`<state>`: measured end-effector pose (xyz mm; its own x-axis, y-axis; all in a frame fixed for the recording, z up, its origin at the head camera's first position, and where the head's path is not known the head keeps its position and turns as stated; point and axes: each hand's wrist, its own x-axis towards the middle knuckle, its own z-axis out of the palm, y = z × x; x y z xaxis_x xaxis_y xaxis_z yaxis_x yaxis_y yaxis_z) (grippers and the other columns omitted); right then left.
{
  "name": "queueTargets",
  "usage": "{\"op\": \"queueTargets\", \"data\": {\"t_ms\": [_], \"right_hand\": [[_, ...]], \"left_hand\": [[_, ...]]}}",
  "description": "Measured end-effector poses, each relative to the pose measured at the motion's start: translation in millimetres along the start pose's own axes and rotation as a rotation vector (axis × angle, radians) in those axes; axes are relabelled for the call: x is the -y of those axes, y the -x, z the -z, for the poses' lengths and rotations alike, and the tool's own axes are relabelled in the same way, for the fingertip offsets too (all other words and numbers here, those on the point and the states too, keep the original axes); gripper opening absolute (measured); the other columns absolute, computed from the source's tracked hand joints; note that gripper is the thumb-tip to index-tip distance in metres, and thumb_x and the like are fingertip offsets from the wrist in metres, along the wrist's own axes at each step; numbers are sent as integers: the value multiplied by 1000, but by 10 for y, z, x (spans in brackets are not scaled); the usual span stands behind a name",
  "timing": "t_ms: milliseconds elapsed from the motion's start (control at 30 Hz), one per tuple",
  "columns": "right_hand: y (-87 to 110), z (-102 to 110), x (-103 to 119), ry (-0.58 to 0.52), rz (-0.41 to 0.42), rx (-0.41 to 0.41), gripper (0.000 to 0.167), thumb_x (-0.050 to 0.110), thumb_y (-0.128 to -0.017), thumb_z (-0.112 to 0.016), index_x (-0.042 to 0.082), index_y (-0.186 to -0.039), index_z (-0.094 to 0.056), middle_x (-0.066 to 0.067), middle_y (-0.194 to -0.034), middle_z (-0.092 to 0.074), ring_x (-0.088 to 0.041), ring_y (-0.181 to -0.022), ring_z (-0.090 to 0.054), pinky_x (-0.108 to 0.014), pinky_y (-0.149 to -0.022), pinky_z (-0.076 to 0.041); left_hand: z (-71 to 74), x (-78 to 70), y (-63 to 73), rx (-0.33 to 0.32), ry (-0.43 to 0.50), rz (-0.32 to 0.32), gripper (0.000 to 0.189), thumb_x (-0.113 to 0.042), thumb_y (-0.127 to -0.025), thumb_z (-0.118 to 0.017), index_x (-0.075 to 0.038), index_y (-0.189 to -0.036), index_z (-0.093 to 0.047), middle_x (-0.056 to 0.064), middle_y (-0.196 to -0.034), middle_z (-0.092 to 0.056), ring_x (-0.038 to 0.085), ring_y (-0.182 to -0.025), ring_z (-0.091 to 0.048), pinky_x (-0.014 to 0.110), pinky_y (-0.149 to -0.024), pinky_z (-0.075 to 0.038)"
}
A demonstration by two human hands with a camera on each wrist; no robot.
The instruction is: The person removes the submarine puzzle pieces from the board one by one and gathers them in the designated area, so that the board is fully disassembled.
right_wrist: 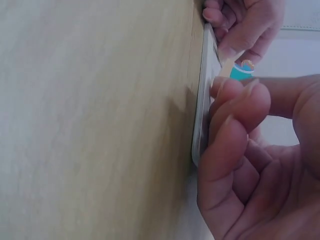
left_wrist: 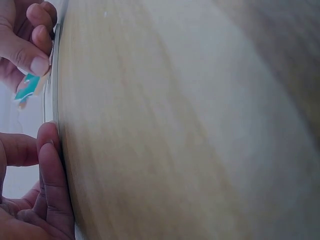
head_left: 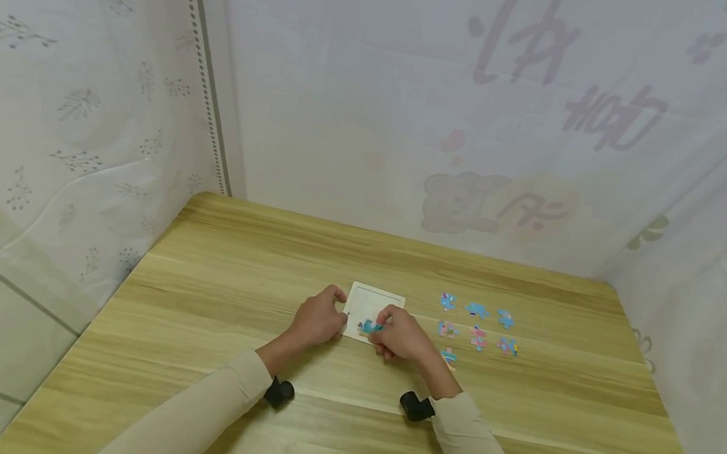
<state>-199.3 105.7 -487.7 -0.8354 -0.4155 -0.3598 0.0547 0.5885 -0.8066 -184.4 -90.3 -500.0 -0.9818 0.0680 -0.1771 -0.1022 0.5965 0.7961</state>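
A pale wooden puzzle tray (head_left: 380, 293) with a raised rim lies on the table between my hands. My left hand (head_left: 318, 315) grips its left edge, with curled fingers (left_wrist: 55, 175) along the outer side. Over the lower part of the tray, my right hand (head_left: 402, 335) pinches a jigsaw piece (head_left: 368, 326) between thumb and fingertips. That piece is teal with a pale sandy part, and it shows tilted in the left wrist view. In the right wrist view, the right fingers (right_wrist: 240, 107) partly hide the piece and the tray.
Several loose jigsaw pieces (head_left: 477, 336) in blue and pink lie in rows on the wood-grain table (head_left: 237, 259), right of the tray. One piece (head_left: 448, 357) sits close to the right wrist. Patterned cloth (head_left: 330, 94) hangs behind the table and at both sides.
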Motion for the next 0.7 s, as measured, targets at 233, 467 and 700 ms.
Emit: {"op": "queueTargets", "data": {"t_ms": [233,467,700], "right_hand": [[27,57,8,12,6,19,13,13,-90,-65,4,-88,-56,-4,-54,-57,-10,-39,-48,-22,-41,-39],[141,225,-31,-64,32,29,14,16,-93,-62,3,-92,-57,-14,-69,-68,-12,-42,-55,-26,-45,-46],[353,555,-193,-170,38,-14,22,13,-94,-62,-3,-106,-52,-22,-82,-69,-21,-50,-64,-29,-47,-49]], "left_hand": [[-5,-2,-1,-2,-2,-1,34,-8,-86,-59,-3,-120,-53,2,-53,-61,16,-45,-53,27,-51,-37],[-11,-6,3,4,-6,-22,33,-7,-88,-57,-2,-120,-53,2,-54,-62,15,-44,-55,26,-47,-35],[-5,-11,5,-5,-11,-11,33,-7,-87,-57,-2,-120,-54,1,-53,-61,15,-45,-57,27,-48,-37]]}}
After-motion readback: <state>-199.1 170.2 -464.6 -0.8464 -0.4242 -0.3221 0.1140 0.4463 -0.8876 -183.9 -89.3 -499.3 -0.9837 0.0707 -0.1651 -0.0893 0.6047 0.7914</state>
